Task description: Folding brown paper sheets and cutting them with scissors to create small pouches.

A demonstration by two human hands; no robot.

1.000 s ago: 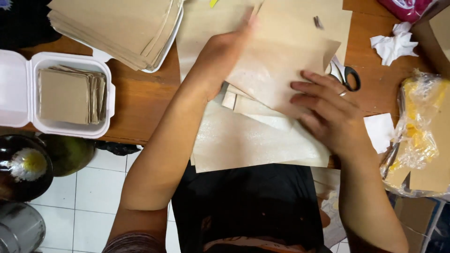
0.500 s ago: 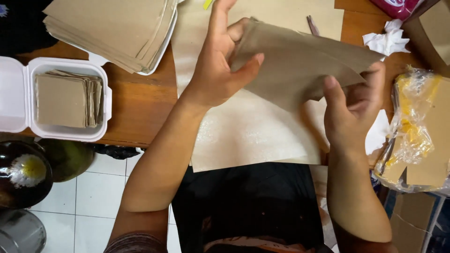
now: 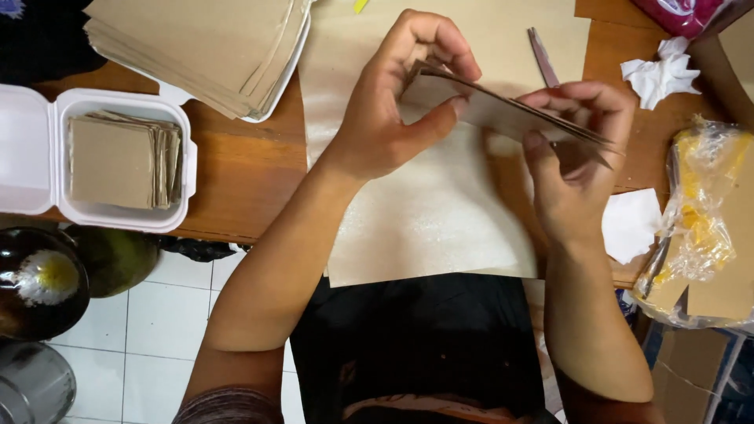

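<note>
My left hand and my right hand together hold a folded stack of brown paper sheets, seen nearly edge-on above the table. The left hand grips its left end, the right hand pinches its right end. Under them a large pale sheet of paper lies flat on the wooden table. Scissors lie partly hidden behind the held stack.
A white foam box at the left holds folded brown squares. A stack of brown paper lies on a white tray at the top left. Crumpled tissue, a white scrap and a plastic bag are at the right.
The brown sheets were pressed flat on the table, then lifted by both hands; now they are tilted edge-on to me and gathered closer together.
</note>
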